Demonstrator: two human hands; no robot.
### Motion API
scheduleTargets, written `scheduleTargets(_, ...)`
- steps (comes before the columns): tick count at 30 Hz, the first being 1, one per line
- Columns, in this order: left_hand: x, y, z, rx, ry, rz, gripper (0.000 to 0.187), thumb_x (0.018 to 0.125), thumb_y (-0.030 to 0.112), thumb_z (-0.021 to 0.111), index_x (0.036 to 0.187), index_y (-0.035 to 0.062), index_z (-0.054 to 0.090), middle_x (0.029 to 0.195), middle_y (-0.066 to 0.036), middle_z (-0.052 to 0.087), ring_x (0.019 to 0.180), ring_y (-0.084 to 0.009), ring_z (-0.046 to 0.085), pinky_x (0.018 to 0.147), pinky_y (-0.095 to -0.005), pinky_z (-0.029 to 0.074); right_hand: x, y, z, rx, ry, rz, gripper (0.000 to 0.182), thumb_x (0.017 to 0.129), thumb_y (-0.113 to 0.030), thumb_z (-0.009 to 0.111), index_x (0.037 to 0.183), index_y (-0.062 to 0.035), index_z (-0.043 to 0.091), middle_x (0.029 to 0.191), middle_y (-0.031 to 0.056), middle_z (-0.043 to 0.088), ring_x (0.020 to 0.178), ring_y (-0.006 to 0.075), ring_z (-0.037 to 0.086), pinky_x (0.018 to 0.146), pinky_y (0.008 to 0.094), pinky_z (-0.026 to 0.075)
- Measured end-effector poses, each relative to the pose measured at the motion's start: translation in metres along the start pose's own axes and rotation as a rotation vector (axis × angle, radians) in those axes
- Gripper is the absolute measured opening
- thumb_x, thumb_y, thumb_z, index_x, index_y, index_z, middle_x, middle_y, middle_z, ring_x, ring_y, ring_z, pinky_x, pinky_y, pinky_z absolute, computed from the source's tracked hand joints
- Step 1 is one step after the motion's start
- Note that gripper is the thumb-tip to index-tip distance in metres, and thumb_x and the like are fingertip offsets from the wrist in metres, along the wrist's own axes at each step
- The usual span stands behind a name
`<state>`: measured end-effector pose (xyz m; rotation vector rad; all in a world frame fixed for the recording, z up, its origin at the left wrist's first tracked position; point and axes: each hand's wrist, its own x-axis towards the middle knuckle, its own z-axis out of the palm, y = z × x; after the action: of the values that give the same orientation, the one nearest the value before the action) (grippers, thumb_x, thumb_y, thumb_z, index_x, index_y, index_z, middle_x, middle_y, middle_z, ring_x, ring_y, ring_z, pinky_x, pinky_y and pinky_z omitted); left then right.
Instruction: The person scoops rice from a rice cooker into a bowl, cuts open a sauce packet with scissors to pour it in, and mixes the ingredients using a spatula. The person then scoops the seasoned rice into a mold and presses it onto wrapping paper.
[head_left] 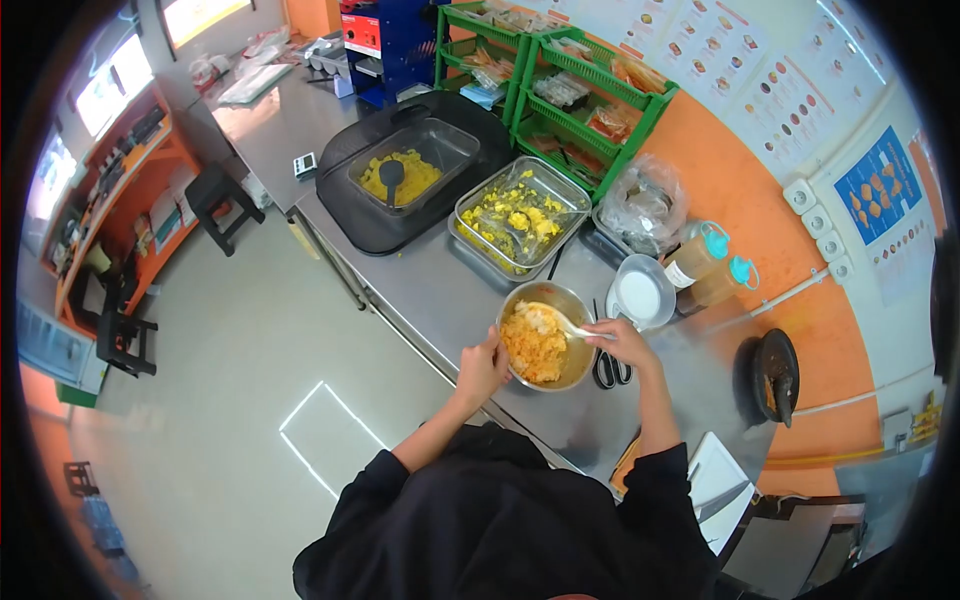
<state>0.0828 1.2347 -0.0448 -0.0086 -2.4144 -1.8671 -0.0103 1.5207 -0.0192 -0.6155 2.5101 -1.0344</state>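
A round metal bowl stands near the front edge of the steel counter. Orange-coloured rice fills much of it, with a paler clump near the far side. My left hand grips the bowl's left rim, thumb up along the side. In my right hand is the handle of a white spoon; its head rests in the rice and is partly covered. Black-handled scissors lie just right of the bowl, below my right hand. Beyond them sits a clear tub with white contents.
Behind the bowl is a glass dish of yellow pieces; farther left, a tray of yellow food holds a dark ladle. Two sauce bottles, green racks, a stone mortar and a knife on a white board stand around.
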Motion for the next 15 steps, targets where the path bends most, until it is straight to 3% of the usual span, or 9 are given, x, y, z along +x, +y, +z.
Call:
scheduleTargets(1,0.000,0.000,-0.001,0.003,-0.006,-0.003,0.035,0.092,0.007,0.050,0.122,-0.0099,0.049,0.055,-0.011,0.061,0.047,-0.0147,0.063,0.044,-0.0270,0.051,-0.006,-0.027,0.001,-0.273,-0.029,-0.037,0.029,0.083,-0.016,0.063,0.112,-0.0131,0.066,0.094,0.0077,0.064,0.085,0.0268,0.063,0.075,0.0341,0.050)
scheduleTargets(2,0.000,-0.001,-0.001,-0.015,0.015,-0.107,0.035,0.092,0.006,0.049,0.122,-0.0094,0.048,0.058,-0.011,0.062,0.049,-0.0154,0.064,0.046,-0.0275,0.052,-0.013,-0.047,0.006,-0.269,-0.028,-0.031,0.029,0.083,-0.016,0.063,0.112,-0.0131,0.066,0.094,0.0077,0.064,0.085,0.0268,0.063,0.075,0.0341,0.050)
scheduleTargets(4,-0.003,-0.003,0.000,-0.035,0.031,-0.213,0.035,0.092,0.006,0.048,0.123,-0.0089,0.047,0.060,-0.012,0.063,0.051,-0.0162,0.065,0.048,-0.0281,0.053,-0.033,-0.072,0.022,-0.763,-0.027,-0.048,0.034,0.081,-0.010,0.059,0.114,-0.0152,0.064,0.088,0.0045,0.060,0.082,0.0247,0.062,0.067,0.0365,0.051)
scheduleTargets(5,-0.006,-0.005,0.001,-0.084,0.048,-0.237,0.039,0.092,0.007,0.047,0.128,-0.0071,0.044,0.061,-0.012,0.063,0.051,-0.0164,0.065,0.049,-0.0279,0.053,-0.043,-0.076,0.027,-0.881,0.077,-0.125,0.037,0.079,-0.007,0.057,0.114,-0.0175,0.063,0.082,0.0021,0.056,0.075,0.0227,0.061,0.060,0.0376,0.050)
scheduleTargets(10,-0.016,-0.016,0.004,-0.265,-0.008,-0.324,0.050,0.093,0.008,0.045,0.140,-0.0010,0.029,0.065,-0.014,0.064,0.054,-0.0185,0.066,0.050,-0.0289,0.055,-0.070,-0.122,0.022,-0.787,0.345,-0.121,0.035,0.082,-0.011,0.057,0.117,-0.0170,0.062,0.079,0.0032,0.057,0.070,0.0249,0.060,0.056,0.0376,0.049)
scheduleTargets(12,-0.019,-0.024,0.005,-0.450,-0.161,-0.378,0.062,0.094,0.007,0.040,0.146,0.0031,0.004,0.074,-0.018,0.064,0.059,-0.0220,0.066,0.051,-0.0304,0.056,-0.069,-0.124,0.033,-0.712,0.390,-0.072,0.035,0.084,-0.012,0.057,0.118,-0.0159,0.061,0.076,0.0054,0.057,0.067,0.0261,0.060,0.055,0.0377,0.048)
scheduleTargets(14,-0.019,-0.024,0.008,-0.523,-0.168,-0.386,0.063,0.094,0.005,0.039,0.146,0.0047,0.004,0.078,-0.020,0.064,0.060,-0.0238,0.067,0.052,-0.0317,0.058,-0.063,-0.109,0.059,-0.357,0.486,0.048,0.032,0.088,-0.016,0.055,0.120,-0.0122,0.060,0.071,0.0145,0.060,0.064,0.0327,0.060,0.055,0.0425,0.048)
scheduleTargets(15,-0.019,-0.025,0.009,-0.596,-0.160,-0.394,0.063,0.093,0.003,0.038,0.146,0.0064,0.003,0.083,-0.022,0.063,0.061,-0.0256,0.067,0.054,-0.0330,0.059,-0.064,-0.107,0.074,-0.359,0.484,0.050,0.032,0.088,-0.016,0.055,0.120,-0.0122,0.060,0.071,0.0145,0.060,0.064,0.0327,0.060,0.055,0.0425,0.048)
